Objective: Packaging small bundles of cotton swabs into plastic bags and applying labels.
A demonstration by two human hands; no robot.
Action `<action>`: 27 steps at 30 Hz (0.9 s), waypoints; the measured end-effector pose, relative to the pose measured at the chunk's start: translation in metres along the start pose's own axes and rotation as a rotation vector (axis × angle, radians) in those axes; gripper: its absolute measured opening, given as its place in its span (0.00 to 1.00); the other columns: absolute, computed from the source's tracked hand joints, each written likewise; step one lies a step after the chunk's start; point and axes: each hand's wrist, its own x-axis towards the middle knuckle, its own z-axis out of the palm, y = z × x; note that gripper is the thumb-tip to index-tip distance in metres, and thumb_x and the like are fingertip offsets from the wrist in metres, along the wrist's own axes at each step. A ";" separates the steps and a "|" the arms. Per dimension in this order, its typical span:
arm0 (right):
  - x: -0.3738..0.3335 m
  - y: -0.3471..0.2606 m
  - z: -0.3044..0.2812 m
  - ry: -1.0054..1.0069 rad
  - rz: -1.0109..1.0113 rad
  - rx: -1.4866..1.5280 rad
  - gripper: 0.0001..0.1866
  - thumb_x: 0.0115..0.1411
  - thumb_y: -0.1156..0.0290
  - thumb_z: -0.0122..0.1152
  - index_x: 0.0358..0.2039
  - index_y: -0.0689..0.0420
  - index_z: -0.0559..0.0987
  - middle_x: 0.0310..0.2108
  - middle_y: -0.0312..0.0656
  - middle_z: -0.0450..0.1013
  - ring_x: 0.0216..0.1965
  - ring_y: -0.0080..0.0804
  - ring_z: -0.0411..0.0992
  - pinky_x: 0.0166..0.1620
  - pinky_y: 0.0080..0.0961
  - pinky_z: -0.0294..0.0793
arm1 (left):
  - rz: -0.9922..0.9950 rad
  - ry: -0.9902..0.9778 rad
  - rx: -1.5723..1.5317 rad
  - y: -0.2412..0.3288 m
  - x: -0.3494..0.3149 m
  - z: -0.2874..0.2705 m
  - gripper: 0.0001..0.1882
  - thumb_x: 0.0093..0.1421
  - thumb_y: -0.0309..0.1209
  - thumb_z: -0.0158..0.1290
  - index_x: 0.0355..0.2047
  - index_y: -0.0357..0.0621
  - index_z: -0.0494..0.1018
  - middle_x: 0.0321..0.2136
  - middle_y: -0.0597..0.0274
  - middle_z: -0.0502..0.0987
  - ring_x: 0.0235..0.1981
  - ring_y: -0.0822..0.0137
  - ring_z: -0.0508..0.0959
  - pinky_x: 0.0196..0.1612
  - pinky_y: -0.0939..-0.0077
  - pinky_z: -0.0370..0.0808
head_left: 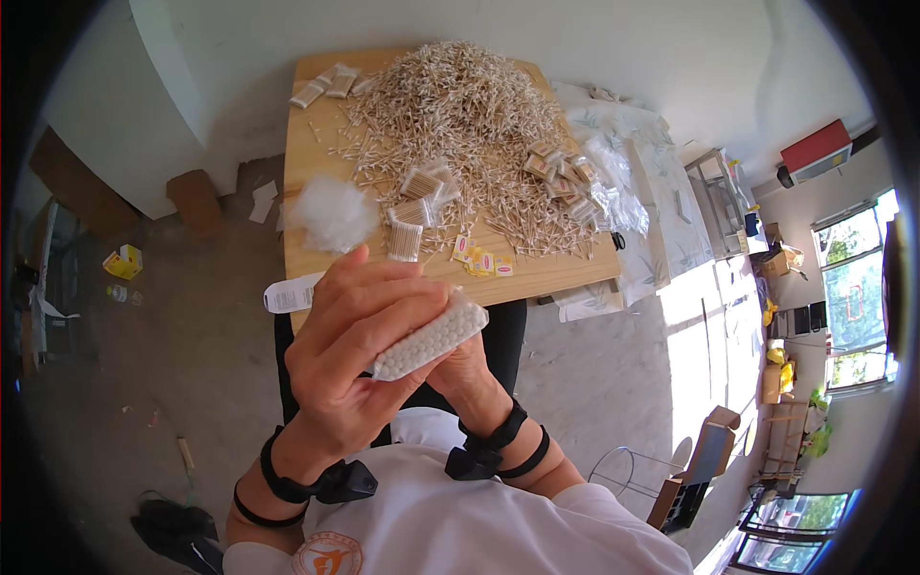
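Close to my chest, in front of the table's near edge, I hold a bagged pack of cotton swabs (pixel 431 342) with its rows of white tips turned up toward me. My left hand (pixel 335 331) wraps its fingers over the top of the pack. From the other side my right hand (pixel 463 369) grips it, its fingers mostly hidden behind the pack and the left hand. Beyond them on the table are filled swab packs (pixel 412 213), small yellow-and-white cards (pixel 482 257) and a heap of clear empty bags (pixel 333 215).
A big mound of loose cotton swabs (pixel 460 101) covers much of the wooden table (pixel 311 153). More filled packs (pixel 565 177) lie at its right, beside clear plastic bags (pixel 618 182). A white card (pixel 290 294) juts over the left edge. An open cardboard box (pixel 709 450) stands at right.
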 end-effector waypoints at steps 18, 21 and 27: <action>-0.021 -0.036 -0.003 0.176 -0.210 -0.421 0.09 0.65 0.70 0.60 0.41 0.61 0.79 0.33 0.34 0.76 0.33 0.18 0.70 0.42 0.18 0.71 | -0.822 0.248 -0.834 -0.016 -0.044 0.018 0.14 0.66 0.28 0.52 0.50 0.35 0.70 0.43 0.59 0.78 0.44 0.70 0.79 0.48 0.72 0.80; -0.024 -0.046 0.006 0.271 -0.166 -0.537 0.10 0.65 0.69 0.60 0.41 0.62 0.79 0.33 0.34 0.77 0.34 0.17 0.71 0.41 0.18 0.71 | -0.929 0.252 -0.868 -0.022 -0.043 0.026 0.15 0.67 0.29 0.51 0.51 0.36 0.70 0.45 0.59 0.77 0.44 0.70 0.79 0.48 0.71 0.80; -0.009 -0.037 -0.010 0.380 -0.158 -0.773 0.07 0.59 0.73 0.66 0.36 0.62 0.81 0.34 0.35 0.77 0.33 0.19 0.73 0.37 0.19 0.73 | -1.003 0.215 -0.792 -0.046 -0.045 0.034 0.16 0.66 0.28 0.52 0.53 0.39 0.68 0.46 0.61 0.77 0.47 0.68 0.77 0.50 0.72 0.76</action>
